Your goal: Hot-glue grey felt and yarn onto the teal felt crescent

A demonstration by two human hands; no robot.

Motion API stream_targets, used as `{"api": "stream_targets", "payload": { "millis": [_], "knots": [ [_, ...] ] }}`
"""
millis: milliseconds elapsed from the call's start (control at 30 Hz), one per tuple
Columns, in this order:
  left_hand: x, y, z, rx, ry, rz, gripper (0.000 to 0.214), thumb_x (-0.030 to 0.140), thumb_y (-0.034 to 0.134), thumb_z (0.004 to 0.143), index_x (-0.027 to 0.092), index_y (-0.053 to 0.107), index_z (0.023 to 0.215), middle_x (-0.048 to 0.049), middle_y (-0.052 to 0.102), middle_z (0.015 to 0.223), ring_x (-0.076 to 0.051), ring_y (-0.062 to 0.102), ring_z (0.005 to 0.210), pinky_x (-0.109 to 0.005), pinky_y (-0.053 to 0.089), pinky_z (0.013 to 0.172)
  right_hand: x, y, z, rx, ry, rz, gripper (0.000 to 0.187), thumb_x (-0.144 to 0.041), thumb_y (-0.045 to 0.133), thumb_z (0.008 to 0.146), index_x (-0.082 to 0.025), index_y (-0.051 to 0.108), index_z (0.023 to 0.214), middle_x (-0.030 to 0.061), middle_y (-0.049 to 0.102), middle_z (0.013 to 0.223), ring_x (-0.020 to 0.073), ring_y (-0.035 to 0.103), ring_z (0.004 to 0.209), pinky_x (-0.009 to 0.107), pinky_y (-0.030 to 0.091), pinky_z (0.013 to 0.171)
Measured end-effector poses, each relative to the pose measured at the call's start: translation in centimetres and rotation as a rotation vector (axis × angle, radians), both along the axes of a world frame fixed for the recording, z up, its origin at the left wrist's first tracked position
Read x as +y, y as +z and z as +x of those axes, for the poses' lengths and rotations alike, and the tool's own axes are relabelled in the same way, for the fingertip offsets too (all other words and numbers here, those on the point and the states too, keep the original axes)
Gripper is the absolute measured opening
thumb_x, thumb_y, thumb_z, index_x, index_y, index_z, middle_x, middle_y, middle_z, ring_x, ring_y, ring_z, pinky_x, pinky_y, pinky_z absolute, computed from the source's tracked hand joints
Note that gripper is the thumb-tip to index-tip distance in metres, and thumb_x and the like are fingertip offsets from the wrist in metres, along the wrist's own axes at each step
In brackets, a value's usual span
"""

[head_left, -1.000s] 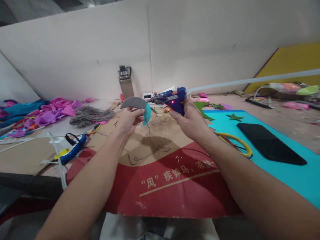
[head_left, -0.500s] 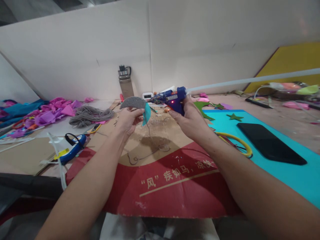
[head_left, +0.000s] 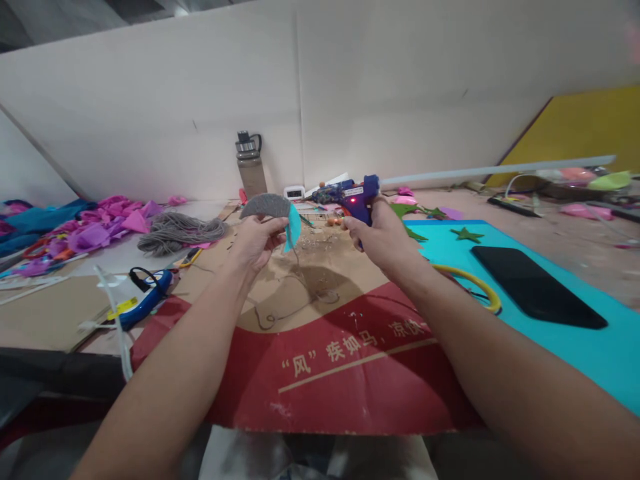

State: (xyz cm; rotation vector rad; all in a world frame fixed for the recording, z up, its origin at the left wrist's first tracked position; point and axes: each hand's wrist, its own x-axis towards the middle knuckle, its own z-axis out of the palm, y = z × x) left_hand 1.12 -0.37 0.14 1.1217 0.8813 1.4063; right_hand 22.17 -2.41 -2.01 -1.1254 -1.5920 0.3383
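Observation:
My left hand [head_left: 257,241] is closed around a curved piece wrapped in grey yarn [head_left: 264,205], with a bare teal end [head_left: 293,228] sticking out by the thumb. A thin grey strand hangs from it down to the cardboard [head_left: 320,360]. My right hand [head_left: 384,239] grips a blue hot glue gun [head_left: 356,195] with its red light on. Its nozzle points left, a short way right of the yarn piece. A long clear glue stick [head_left: 495,169] juts out behind the gun to the right.
A skein of grey yarn [head_left: 180,230], pink and purple scraps [head_left: 95,223], and a second blue glue gun [head_left: 145,300] lie at left. A water bottle [head_left: 251,167] stands at the back wall. At right a teal sheet [head_left: 590,347] carries a black phone [head_left: 535,285], a yellow ring [head_left: 477,287] and green felt stars [head_left: 469,234].
My right hand has drawn the glue gun to the right and slightly away from the yarn piece. The glue stick now sits lower. My left hand has stayed put.

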Motion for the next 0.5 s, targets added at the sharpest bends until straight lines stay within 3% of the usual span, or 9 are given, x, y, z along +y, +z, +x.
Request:
{"api": "stream_targets", "payload": {
  "millis": [133, 200, 267, 333, 433, 500],
  "knots": [
    [-0.1, 0.2, 0.1, -0.006, -0.019, -0.013, 0.030, 0.013, 0.078, 0.052, 0.015, 0.062, 0.077, 0.0019, 0.060, 0.068, -0.005, 0.051, 0.049, -0.017, 0.042, 0.042, 2.1, -1.3, -0.1, 0.167, 0.065, -0.267, 0.017, -0.026, 0.052, 0.083, -0.020, 0.054, 0.098, 0.0064, 0.067, 0.080, 0.0156, 0.056, 0.057, 0.036, 0.053, 0.056],
    [-0.1, 0.1, 0.2, -0.006, -0.031, -0.006, 0.029, 0.013, 0.078, 0.051, 0.014, 0.062, 0.076, 0.0019, 0.059, 0.067, -0.005, 0.051, 0.050, -0.017, 0.042, 0.042, 2.7, -1.4, -0.2, 0.111, 0.071, -0.453, 0.006, -0.025, 0.053, 0.082, -0.019, 0.055, 0.084, 0.0072, 0.066, 0.071, 0.0158, 0.055, 0.052, 0.035, 0.052, 0.052],
    [-0.1, 0.0, 0.2, 0.002, -0.039, 0.006, 0.030, 0.013, 0.079, 0.050, 0.014, 0.062, 0.075, 0.0016, 0.059, 0.067, -0.006, 0.050, 0.050, -0.017, 0.042, 0.042, 2.8, -1.3, -0.1, 0.018, 0.029, -0.582, 0.014, -0.026, 0.057, 0.080, -0.020, 0.052, 0.069, 0.0083, 0.062, 0.062, 0.0200, 0.058, 0.056, 0.040, 0.052, 0.057],
    [-0.2, 0.0, 0.3, 0.011, -0.037, 0.007, 0.031, 0.014, 0.080, 0.049, 0.014, 0.063, 0.075, 0.0011, 0.060, 0.068, -0.006, 0.050, 0.051, -0.017, 0.042, 0.042, 2.6, -1.1, 0.1, -0.121, -0.082, -0.511, 0.023, -0.026, 0.064, 0.075, -0.022, 0.048, 0.060, 0.0100, 0.059, 0.061, 0.0266, 0.062, 0.069, 0.047, 0.051, 0.069],
    [-0.3, 0.0, 0.3, -0.001, -0.036, -0.011, 0.027, 0.015, 0.079, 0.052, 0.014, 0.064, 0.075, 0.0000, 0.062, 0.069, -0.006, 0.052, 0.053, -0.017, 0.043, 0.044, 1.5, -0.5, -0.2, -0.283, -0.250, -0.186, 0.022, -0.028, 0.064, 0.075, -0.022, 0.046, 0.063, 0.0120, 0.061, 0.076, 0.0297, 0.061, 0.086, 0.053, 0.046, 0.085],
    [-0.3, 0.0, 0.3, -0.023, -0.034, -0.021, 0.025, 0.015, 0.078, 0.053, 0.014, 0.064, 0.074, -0.0004, 0.062, 0.070, -0.006, 0.053, 0.054, -0.017, 0.045, 0.045, 0.4, 0.1, -1.3, -0.236, -0.169, -0.114, 0.018, -0.033, 0.055, 0.083, -0.022, 0.048, 0.071, 0.0092, 0.062, 0.078, 0.0248, 0.060, 0.081, 0.048, 0.048, 0.083]
  ]
}}
